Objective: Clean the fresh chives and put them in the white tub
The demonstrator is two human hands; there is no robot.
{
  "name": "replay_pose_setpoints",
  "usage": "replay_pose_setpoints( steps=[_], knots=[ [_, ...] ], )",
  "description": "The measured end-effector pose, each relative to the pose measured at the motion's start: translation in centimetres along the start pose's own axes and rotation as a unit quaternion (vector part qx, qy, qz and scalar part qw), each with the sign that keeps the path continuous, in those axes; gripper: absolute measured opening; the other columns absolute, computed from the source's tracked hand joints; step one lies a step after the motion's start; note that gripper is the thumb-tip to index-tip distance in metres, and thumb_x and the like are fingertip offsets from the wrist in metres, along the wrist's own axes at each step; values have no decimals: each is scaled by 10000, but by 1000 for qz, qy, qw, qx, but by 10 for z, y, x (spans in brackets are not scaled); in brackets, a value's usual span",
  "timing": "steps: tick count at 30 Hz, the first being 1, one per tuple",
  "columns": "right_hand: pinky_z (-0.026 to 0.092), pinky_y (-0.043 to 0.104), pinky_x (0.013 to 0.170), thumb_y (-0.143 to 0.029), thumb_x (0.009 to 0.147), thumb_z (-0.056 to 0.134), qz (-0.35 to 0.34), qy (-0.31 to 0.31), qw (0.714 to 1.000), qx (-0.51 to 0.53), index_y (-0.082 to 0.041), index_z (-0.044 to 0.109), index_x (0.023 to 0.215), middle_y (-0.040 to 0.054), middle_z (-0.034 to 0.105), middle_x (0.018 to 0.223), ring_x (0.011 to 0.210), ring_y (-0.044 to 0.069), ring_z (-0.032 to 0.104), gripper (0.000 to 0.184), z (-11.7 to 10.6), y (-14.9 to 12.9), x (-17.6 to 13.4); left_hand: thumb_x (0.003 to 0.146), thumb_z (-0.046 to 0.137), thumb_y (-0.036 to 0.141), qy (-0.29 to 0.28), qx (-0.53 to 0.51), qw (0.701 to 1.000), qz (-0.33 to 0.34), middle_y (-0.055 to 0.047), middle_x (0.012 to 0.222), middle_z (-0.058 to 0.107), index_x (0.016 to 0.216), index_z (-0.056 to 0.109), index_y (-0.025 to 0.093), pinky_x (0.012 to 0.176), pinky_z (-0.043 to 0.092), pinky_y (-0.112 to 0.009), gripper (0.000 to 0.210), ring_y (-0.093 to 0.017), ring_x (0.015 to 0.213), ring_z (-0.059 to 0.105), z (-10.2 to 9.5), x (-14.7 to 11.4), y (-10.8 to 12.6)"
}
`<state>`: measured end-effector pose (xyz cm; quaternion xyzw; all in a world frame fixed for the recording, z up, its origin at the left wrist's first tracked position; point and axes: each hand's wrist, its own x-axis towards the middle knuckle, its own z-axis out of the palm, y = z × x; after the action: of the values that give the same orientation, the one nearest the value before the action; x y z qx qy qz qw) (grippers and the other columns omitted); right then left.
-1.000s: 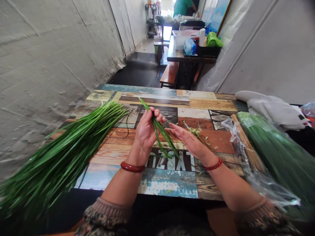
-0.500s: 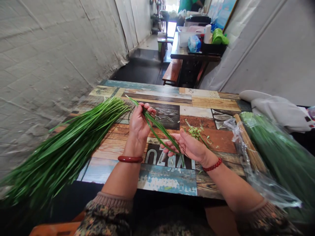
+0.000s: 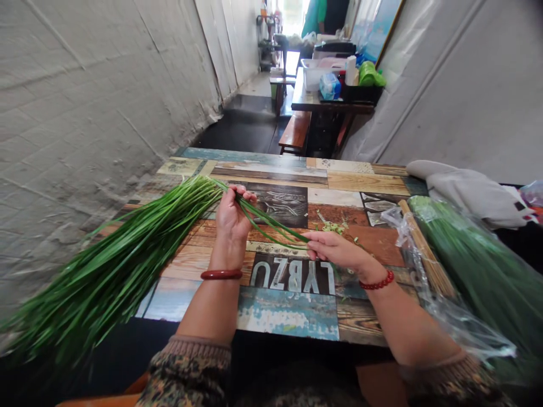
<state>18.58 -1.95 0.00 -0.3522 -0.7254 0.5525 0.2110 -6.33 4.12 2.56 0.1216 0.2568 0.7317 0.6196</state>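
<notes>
A few garlic chives [image 3: 271, 219] stretch between my two hands above the patterned table. My left hand [image 3: 233, 215] is closed round them near their pale ends, which reach the big pile. The fingers of my right hand [image 3: 333, 249] pinch the same chives farther along the green leaves; their far tips are hidden by that hand. On the left lies a large pile of garlic chives [image 3: 139, 249], pale ends toward the middle. Small pale trimmings [image 3: 335, 227] are scattered just beyond my right hand.
At the right, a plastic-wrapped bundle of chives [image 3: 462, 254] lies beside a bundle of thin brown sticks [image 3: 428, 254] and a grey cloth [image 3: 470, 189]. Beyond stand a bench [image 3: 296, 130] and a second table [image 3: 311, 97]. A person [image 3: 314, 20] is at the back.
My right hand has gone from open fingers under the chives to a pinch on them, moving slightly right and up. My left hand has shifted a little left and down, toward the pile.
</notes>
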Motion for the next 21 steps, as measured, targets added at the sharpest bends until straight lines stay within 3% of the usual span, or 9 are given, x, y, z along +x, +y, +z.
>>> replay_pose_setpoints(
  steps=[4, 7, 11, 15, 18, 21],
  knots=[
    [426, 231, 581, -307, 962, 389, -51, 56, 983, -168, -169, 656, 1014, -11, 616, 663, 587, 114, 523, 305, -11, 9, -4, 978, 444, 206, -18, 35, 999, 7, 82, 584, 462, 749, 447, 184, 563, 438, -177, 230, -32, 452, 440, -1, -2, 4],
    [435, 259, 615, -257, 953, 376, -62, 119, 956, -261, -171, 640, 1023, 17, 645, 706, 628, 143, 569, 287, -11, 15, -4, 972, 461, 210, -19, 53, 998, 12, 99, 537, 366, 745, 435, 185, 482, 347, -152, 230, -26, 401, 339, -1, -4, 6],
    [420, 273, 632, -199, 924, 375, -54, 215, 910, -350, -189, 637, 1050, 50, 685, 800, 696, 176, 620, 291, -5, 16, -1, 994, 393, 196, -27, 37, 999, -1, 102, 511, 288, 747, 436, 182, 411, 250, -155, 251, -34, 370, 259, 2, -9, 3],
    [377, 261, 579, -160, 883, 396, -30, 293, 872, -391, -216, 659, 839, 30, 672, 736, 662, 173, 612, 273, -8, 11, -3, 1018, 311, 205, -38, 22, 999, -9, 99, 501, 270, 757, 447, 180, 382, 213, -154, 295, -35, 356, 237, 5, -11, 7],
    [397, 249, 577, -148, 881, 392, -34, 311, 888, -336, -210, 668, 806, 9, 651, 677, 625, 154, 605, 293, -18, 8, -7, 1017, 300, 191, -22, 5, 1000, 21, 95, 489, 262, 723, 425, 182, 370, 219, -156, 319, -37, 348, 241, 4, -8, 17],
    [479, 258, 649, -233, 937, 416, -64, 251, 935, -244, -201, 669, 1064, 8, 701, 755, 685, 150, 652, 284, -22, 6, -5, 1009, 309, 171, -30, -7, 999, 27, 91, 500, 293, 720, 436, 178, 366, 234, -151, 316, -31, 348, 264, 4, -7, 23]
  ],
)
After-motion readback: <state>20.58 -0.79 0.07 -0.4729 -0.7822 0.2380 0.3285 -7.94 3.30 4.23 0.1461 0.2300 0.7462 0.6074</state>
